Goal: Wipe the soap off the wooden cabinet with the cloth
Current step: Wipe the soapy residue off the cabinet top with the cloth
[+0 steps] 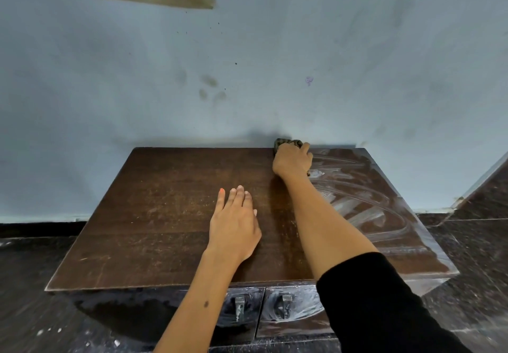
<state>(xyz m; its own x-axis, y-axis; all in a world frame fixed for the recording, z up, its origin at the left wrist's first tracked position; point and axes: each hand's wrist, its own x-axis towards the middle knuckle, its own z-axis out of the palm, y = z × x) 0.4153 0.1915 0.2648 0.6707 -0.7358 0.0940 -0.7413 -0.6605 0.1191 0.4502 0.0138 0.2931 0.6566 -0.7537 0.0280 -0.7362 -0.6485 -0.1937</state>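
The dark wooden cabinet [165, 215] stands against a pale blue wall. White soap streaks [362, 204] cover the right third of its top; the left and middle look bare and dull. My right hand [292, 160] grips a dark cloth [286, 142] at the back edge of the top, just left of the soapy patch, pressing it against the wood near the wall. Most of the cloth is hidden under the hand. My left hand [233, 223] lies flat on the middle of the top, fingers straight and together, holding nothing.
Two front doors with metal handles [239, 307] [284, 304] carry soap smears too. The wall [247, 63] rises directly behind the cabinet. Dark speckled floor [27, 297] surrounds it, and a dark skirting runs off at the right [483, 187].
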